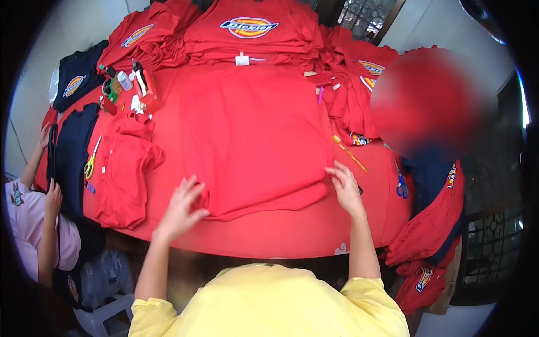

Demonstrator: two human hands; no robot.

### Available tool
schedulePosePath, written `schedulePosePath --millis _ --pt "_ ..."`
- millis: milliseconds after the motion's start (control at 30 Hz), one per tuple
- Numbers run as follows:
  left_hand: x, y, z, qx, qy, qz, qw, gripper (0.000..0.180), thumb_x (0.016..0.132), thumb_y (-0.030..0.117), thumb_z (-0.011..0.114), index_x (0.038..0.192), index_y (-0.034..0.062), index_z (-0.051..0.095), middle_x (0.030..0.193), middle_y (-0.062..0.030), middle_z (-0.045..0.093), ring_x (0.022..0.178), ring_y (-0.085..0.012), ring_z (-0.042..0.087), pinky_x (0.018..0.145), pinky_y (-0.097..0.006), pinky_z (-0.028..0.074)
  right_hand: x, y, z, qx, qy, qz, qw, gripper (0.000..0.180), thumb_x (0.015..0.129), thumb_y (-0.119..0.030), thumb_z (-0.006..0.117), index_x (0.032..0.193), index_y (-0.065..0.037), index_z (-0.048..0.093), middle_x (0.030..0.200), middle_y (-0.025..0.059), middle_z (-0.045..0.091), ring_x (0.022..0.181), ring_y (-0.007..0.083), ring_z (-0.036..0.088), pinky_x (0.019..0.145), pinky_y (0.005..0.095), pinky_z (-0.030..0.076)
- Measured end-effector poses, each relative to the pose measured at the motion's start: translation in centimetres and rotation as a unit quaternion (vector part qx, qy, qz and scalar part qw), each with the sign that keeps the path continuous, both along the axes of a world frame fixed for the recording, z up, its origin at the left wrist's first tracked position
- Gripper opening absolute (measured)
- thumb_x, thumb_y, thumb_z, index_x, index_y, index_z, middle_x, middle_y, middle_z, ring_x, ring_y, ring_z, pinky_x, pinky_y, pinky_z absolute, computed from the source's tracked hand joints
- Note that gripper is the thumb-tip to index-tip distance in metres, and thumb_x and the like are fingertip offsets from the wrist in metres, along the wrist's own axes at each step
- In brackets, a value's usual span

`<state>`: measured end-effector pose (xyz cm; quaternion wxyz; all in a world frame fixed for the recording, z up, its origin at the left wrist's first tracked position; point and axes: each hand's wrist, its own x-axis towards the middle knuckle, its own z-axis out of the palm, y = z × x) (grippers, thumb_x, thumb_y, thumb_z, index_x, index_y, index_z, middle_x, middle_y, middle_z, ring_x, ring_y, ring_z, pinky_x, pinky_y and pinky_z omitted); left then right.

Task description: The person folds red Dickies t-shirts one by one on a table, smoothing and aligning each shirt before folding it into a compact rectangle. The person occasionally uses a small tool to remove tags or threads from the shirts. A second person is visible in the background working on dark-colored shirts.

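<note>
A red shirt [255, 143] lies spread flat on the red-covered table [269, 236] in front of me, its near edge rumpled and folded over. At the shirt's near left corner, my left hand [181, 210] is open with the fingers spread, over or just touching the cloth. My right hand [346, 188] is by the right edge, its fingers apart and slightly bent, the fingertips close to the fabric. Whether they touch it I cannot tell. Neither hand grips anything.
Stacks of red shirts [252, 39] line the back. Yellow-handled scissors [90, 165] and a crumpled red garment [123, 168] lie left; a yellow measuring stick [351, 154] and blue-handled scissors [401, 185] lie right. At far left, another person's hands [53, 194] hold dark cloth.
</note>
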<state>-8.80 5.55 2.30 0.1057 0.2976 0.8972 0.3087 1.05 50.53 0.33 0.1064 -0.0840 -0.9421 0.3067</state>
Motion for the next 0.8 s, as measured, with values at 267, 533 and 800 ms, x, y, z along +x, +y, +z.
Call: schedulePosePath --millis 267,533,800 --pt "2.0 0.7 -3.3 -0.069 0.24 -0.011 0.968 0.072 0.07 0.004 0.066 0.138 0.0153 0.045 0.149 -0.016 0.029 0.136 -0.0367 0.03 0.111 -0.051 0.026 2.0 -5.9 -2.6 0.045 0.023 0.013 0.999 0.06 0.079 0.009 0.051 0.134 -0.013 0.049 0.118 0.0145 0.053 0.111 0.0334 0.049 0.093 0.0448 0.042" --pt "2.8 -2.4 -1.2 -0.088 0.028 0.01 0.996 0.034 0.065 0.006 0.066 0.1 0.0061 0.066 0.129 -0.0164 0.05 0.117 -0.0342 0.048 0.097 -0.041 0.042 7.6 -1.7 0.1 -0.132 -0.263 0.109 0.949 0.021 0.079 -0.008 0.066 0.1 -0.005 0.066 0.083 0.0083 0.065 0.08 0.023 0.063 0.076 0.0331 0.049" --pt "3.1 -3.8 5.4 0.126 -0.434 0.012 0.892 0.019 0.08 0.01 0.066 0.096 -0.0002 0.066 0.084 0.0004 0.064 0.075 -0.007 0.055 0.068 -0.024 0.044 8.7 -1.9 10.8 -0.582 0.112 0.347 0.727 0.016 0.082 -0.011 0.068 0.089 0.003 0.063 0.07 0.0115 0.058 0.055 0.0194 0.051 0.054 0.0329 0.038"
